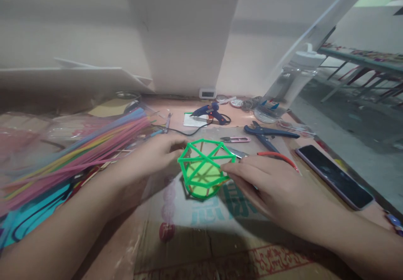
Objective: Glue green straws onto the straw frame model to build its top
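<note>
- Green straw frame [205, 167]: open polyhedral cage of green struts, with a solid green disc seen through it at the bottom. It sits at the centre of the view, over a sheet of cardboard [195, 246] on the desk [176, 113]. I cannot tell whether it rests on the cardboard or is lifted just clear of it.
- Left hand [153, 155]: the forearm comes in from lower left, with the back of the hand up. The fingers curl narrowly round the frame's left side and grip it.
- Right hand [262, 184]: the forearm comes in from lower right, palm down. The fingers are stretched out towards the left and kept close together. The fingertips pinch the frame's right edge.
- The two hands face each other with the frame between them.
- Bundle of straws [94, 147]: pink, yellow and blue, fanned out at the left, near the left forearm.
- Behind the frame are pink snips [236, 139] and blue pliers [267, 134]. A glue gun [210, 113] lies farther back on a white sheet.
- Phone [334, 175]: screen dark, lying flat to the right of the right hand.
- Bottle [297, 78]: clear with a white cap, at the desk's far right.
</note>
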Tool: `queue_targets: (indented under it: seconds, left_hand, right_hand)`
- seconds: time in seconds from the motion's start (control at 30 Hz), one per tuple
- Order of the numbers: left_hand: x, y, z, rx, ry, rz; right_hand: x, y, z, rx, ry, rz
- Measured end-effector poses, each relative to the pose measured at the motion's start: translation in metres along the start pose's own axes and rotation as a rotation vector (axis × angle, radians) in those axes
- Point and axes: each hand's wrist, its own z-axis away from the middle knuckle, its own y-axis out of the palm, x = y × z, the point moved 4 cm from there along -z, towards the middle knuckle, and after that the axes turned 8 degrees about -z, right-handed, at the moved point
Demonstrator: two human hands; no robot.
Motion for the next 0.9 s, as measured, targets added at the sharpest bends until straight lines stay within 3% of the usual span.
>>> queue_targets:
  seconds: [0.2, 0.33, 0.47, 0.63, 0.77, 0.9]
  left_hand:
    - [-0.002, -0.018, 0.006, -0.173, -0.192, 0.189]
    - [-0.004, -0.009, 0.004, -0.162, -0.251, 0.276]
    - [0.002, 0.002, 0.001, -0.129, -0.228, 0.277]
    - [0.000, 0.002, 0.000, -0.126, -0.217, 0.230]
    - [-0.025, -0.015, 0.005, -0.281, -0.006, -0.089]
    - [-0.046, -0.016, 0.004, -0.208, 0.199, -0.313]
  right_hand:
    - [0.001, 0.000, 0.001, -0.012, -0.012, -0.006]
    - [-0.001, 0.001, 0.001, 0.008, -0.003, -0.008]
    - [0.000, 0.000, 0.001, -0.004, -0.014, 0.007]
    - [0.001, -0.001, 0.001, 0.002, -0.013, 0.001]
    - [0.000, 0.002, 0.002, -0.001, -0.014, -0.003]
    - [-0.001, 0.004, 0.002, -0.024, -0.045, -0.001]
